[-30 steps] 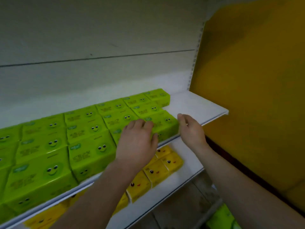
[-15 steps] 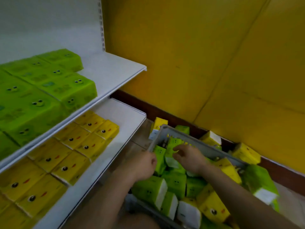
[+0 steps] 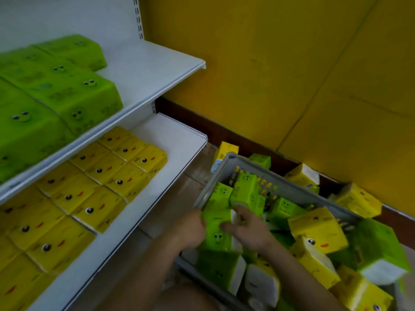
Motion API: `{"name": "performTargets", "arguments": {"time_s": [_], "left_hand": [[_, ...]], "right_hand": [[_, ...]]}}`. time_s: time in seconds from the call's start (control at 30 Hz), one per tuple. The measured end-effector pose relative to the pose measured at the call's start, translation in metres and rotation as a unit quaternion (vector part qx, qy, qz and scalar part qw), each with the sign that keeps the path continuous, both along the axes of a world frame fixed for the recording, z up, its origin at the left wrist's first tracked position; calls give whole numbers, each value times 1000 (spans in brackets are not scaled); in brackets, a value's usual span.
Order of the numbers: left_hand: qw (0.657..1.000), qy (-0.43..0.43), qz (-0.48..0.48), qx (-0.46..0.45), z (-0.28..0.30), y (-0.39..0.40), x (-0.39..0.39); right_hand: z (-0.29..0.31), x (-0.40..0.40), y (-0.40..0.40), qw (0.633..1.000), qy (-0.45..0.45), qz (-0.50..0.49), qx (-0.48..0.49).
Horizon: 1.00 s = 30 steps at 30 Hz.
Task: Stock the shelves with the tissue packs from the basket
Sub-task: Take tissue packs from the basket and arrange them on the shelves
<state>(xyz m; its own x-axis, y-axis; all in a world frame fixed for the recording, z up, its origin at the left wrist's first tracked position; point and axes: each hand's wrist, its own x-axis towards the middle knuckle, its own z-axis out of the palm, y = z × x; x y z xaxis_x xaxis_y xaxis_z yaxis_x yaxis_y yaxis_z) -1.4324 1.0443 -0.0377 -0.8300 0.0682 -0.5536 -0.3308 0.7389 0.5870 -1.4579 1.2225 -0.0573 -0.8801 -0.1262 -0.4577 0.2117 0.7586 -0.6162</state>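
Both hands, left hand (image 3: 190, 232) and right hand (image 3: 249, 230), grasp one green tissue pack (image 3: 216, 232) inside the grey basket (image 3: 292, 189), fingers curled round it.

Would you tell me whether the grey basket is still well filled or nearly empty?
Well filled: the grey basket holds many green and yellow packs piled to its rim, and both hands grip one green pack inside it.

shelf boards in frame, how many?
2. The upper shelf, top left, carries green packs; the lower shelf beneath it carries yellow packs. More may sit outside the frame.
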Motion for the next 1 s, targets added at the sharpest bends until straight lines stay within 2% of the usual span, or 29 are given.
{"name": "performTargets", "arguments": {"time_s": [0.07,0.13,0.2,0.23,0.3,0.43,0.53,0.6,0.63,0.67,0.7,0.73,0.8,0.87,0.93,1.0], "left_hand": [[998,-4,46,39,5,3,1],[988,-4,103,110,19,5,3],[951,1,202,235,36,6,0],[923,3,245,296,46,7,-2],[882,51,305,356,67,6,-9],[845,140,391,336,103,-4,-19],[805,178,464,322,133,-8,-23],[799,199,472,315,153,-10,-25],[811,208,464,290,165,-13,-26],[840,225,439,227,175,-20,-28],[869,255,405,126,186,-29,-31],[881,291,374,4,194,-43,-33],[842,371,339,-198,209,-74,-36],[799,419,309,-301,219,-112,-39],[809,360,263,-384,219,-148,-43],[845,233,208,-435,212,-177,-43]], "right_hand": [[20,-7,13,996,24,-19,-83],[37,-13,22,977,38,-41,-204],[55,-19,24,942,33,-69,-327],[65,-23,23,929,26,-68,-362],[81,-31,16,915,22,-49,-400],[106,-51,-3,935,62,-6,-350],[127,-64,-27,913,27,11,-407],[143,-71,-47,897,37,-1,-441],[151,-76,-57,896,63,-8,-439],[161,-83,-68,893,81,-13,-442],[169,-93,-79,889,93,-13,-448],[179,-102,-91,885,99,-13,-454],[193,-124,-120,881,96,-21,-462],[204,-146,-154,880,104,-27,-463],[208,-168,-191,885,136,-21,-444],[206,-189,-228,899,150,-18,-411]]}}
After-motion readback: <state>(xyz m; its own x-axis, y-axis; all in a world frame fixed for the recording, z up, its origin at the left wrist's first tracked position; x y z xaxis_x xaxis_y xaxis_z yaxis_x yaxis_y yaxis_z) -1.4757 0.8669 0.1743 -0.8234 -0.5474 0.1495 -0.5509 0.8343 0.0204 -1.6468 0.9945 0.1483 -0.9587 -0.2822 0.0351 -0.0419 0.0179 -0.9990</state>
